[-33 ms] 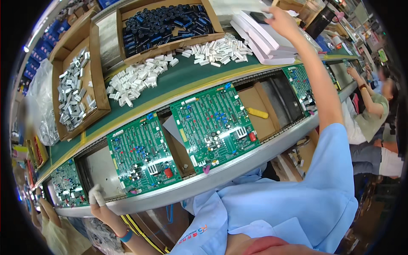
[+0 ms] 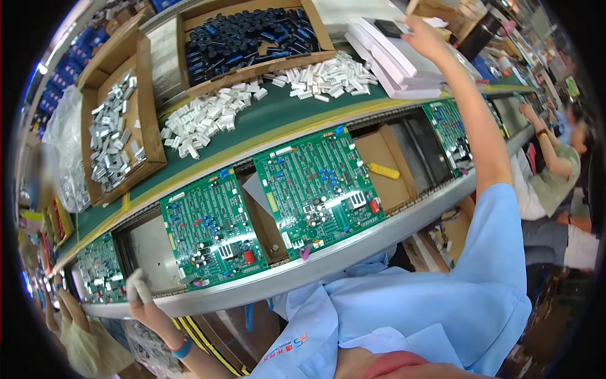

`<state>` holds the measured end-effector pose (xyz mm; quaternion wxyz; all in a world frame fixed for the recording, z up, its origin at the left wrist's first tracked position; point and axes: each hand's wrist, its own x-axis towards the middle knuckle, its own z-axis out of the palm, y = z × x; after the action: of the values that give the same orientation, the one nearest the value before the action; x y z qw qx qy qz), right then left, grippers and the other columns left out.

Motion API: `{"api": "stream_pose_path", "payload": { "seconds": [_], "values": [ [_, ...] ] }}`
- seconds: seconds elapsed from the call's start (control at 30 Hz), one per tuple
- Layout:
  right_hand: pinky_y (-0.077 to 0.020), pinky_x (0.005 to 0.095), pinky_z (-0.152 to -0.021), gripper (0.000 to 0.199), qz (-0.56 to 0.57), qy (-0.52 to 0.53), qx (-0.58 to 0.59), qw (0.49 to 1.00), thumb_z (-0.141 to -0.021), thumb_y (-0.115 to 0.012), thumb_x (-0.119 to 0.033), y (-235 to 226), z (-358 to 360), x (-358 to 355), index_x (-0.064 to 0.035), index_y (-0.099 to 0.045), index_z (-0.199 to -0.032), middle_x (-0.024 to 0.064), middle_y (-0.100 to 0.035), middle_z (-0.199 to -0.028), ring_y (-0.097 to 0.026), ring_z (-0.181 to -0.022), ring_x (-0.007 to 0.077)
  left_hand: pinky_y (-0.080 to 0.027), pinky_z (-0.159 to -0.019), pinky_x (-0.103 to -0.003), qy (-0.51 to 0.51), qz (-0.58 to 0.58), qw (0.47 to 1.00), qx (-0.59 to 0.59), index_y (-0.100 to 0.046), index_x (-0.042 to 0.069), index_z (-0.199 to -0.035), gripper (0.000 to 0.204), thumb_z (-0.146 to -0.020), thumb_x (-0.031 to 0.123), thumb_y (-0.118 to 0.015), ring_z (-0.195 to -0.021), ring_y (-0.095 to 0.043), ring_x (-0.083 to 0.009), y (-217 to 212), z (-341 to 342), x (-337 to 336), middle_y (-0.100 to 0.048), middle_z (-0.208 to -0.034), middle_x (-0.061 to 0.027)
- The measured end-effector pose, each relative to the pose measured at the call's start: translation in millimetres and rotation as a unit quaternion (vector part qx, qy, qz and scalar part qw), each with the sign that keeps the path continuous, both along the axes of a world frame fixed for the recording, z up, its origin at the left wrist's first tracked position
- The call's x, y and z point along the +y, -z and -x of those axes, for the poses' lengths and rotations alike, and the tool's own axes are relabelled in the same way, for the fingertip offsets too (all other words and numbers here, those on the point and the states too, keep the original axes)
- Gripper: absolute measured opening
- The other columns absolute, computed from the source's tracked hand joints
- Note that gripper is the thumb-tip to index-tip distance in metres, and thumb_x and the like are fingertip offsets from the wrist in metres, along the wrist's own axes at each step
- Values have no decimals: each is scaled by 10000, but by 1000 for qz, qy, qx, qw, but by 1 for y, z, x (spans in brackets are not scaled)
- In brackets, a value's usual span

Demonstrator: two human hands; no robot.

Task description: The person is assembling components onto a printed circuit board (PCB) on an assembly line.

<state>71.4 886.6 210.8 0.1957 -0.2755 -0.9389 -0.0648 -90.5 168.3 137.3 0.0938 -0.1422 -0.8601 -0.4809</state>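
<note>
My right hand (image 2: 424,39) reaches far over the line, with fingers partly stretched out and apart at the edge of a flat black device (image 2: 388,28). The device lies on a stack of white slabs (image 2: 385,60). Nothing shows in that hand. My left hand (image 2: 140,297), white covers on its fingertips, is held at the rail's near edge with its fingers extended and nothing visible in it. The nearest thing is a green circuit board (image 2: 211,230); a second green circuit board (image 2: 319,189) sits to its right. Both carry many small parts.
Beyond the line stand a carton of dark blue capacitors (image 2: 252,38) and a carton of grey metal pieces (image 2: 113,139). White connectors (image 2: 208,120) lie in piles on the green surface. A yellow tool (image 2: 383,170) rests between boards. Co-workers' arms (image 2: 543,136) show at both ends.
My right hand has drawn slightly back from the black device, uncovering more of it. The scene has shifted a little in the picture; my left hand stays beside the rail.
</note>
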Motion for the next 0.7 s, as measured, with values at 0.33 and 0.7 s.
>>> {"api": "stream_pose_path", "payload": {
  "seconds": [0.33,0.7],
  "values": [
    [-484,447,-846,325,11,-104,48,993,-785,-700,-137,75,-3,114,-16,-645,-1082,199,-653,-1048,-618,-968,389,-474,-903,-276,58,127,983,121,-677,12,-1141,245,-911,86,-636,-981,-641,-137,-120,36,103,-697,-1095,-79],
    [-490,316,-791,331,138,-95,122,978,-865,-671,-131,71,-25,155,-56,-613,-1183,81,-666,-1023,-634,-900,194,-502,-888,-441,69,312,921,225,-695,100,-1114,335,-784,103,-637,-976,-641,-379,-30,216,181,-690,-1033,-170]
  ]
}}
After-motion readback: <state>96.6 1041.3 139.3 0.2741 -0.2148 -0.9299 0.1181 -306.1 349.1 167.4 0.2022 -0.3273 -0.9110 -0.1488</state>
